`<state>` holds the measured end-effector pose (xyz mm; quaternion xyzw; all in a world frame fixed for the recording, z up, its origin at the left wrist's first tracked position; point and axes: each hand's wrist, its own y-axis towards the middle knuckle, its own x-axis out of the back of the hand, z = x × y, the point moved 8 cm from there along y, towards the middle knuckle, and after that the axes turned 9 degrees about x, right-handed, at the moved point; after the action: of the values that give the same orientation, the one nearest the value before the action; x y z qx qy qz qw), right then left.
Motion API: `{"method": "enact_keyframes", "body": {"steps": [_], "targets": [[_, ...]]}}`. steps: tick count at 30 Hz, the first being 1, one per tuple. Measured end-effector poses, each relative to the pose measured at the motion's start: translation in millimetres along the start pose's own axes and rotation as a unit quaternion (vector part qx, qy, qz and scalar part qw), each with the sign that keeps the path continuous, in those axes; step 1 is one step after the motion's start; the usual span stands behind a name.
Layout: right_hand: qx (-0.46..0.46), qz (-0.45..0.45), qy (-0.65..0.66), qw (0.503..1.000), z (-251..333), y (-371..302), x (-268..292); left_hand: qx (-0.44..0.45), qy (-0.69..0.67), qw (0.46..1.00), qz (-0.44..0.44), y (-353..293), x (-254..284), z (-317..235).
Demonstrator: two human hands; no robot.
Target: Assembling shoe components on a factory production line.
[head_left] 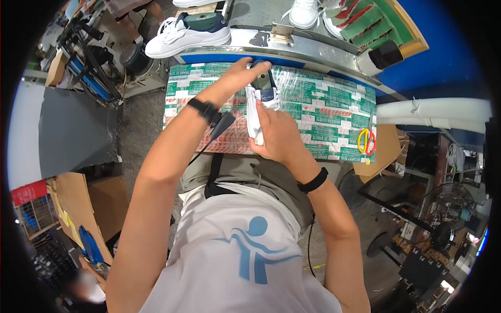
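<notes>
A white sneaker [251,116] with white laces lies lengthwise between my hands, its toe toward me. A dark green shoe last [262,79] fills its opening. My left hand [241,76] is closed round the heel end, thumb and fingers at the far end. My right hand [281,133] grips the toe end, index finger stretched along the upper and thumb at the side; it hides much of the toe. Beneath the shoe is a work board [323,94] covered in green, white and red printed tape under clear film.
Scissors [367,142] with yellow and red handles lie at the board's right end. Beyond the board, a metal ledge [334,51] carries another white sneaker [193,41] with a last inside. More white shoes [303,13] stand behind. A thick white roll [433,112] juts in from the right.
</notes>
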<state>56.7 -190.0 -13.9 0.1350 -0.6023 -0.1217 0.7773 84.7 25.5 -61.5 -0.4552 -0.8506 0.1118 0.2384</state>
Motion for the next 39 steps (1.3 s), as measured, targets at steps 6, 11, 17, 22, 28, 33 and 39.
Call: {"method": "enact_keyframes", "body": {"steps": [6, 11, 17, 22, 28, 33, 39], "targets": [[-0.103, 0.02, 0.1, 0.989, 6, 7, 19, 0.008, 0.099, 0.989, 0.105, 16, -29, 4], [-0.176, 0.061, 0.34, 0.922, 41, 20, -21, -0.012, 0.213, 0.971, 0.107, 28, -44, 3], [-0.089, 0.039, 0.34, 0.935, 112, -7, -22, 0.006, 0.166, 0.975, 0.149, 14, -36, -3], [-0.206, -0.078, 0.224, 0.949, 3, -36, 44, 0.0, 0.146, 0.989, 0.03, 28, -49, 15], [-0.194, -0.05, 0.162, 0.966, -30, -22, 41, -0.011, 0.09, 0.986, 0.14, 14, -46, -1], [-0.083, 0.076, 0.076, 0.991, -22, -27, 49, -0.022, 0.125, 0.985, 0.121, 15, -41, 4], [-0.222, 0.103, 0.29, 0.925, 19, -128, 105, 0.009, 0.033, 0.983, 0.18, 13, -19, 5]]}}
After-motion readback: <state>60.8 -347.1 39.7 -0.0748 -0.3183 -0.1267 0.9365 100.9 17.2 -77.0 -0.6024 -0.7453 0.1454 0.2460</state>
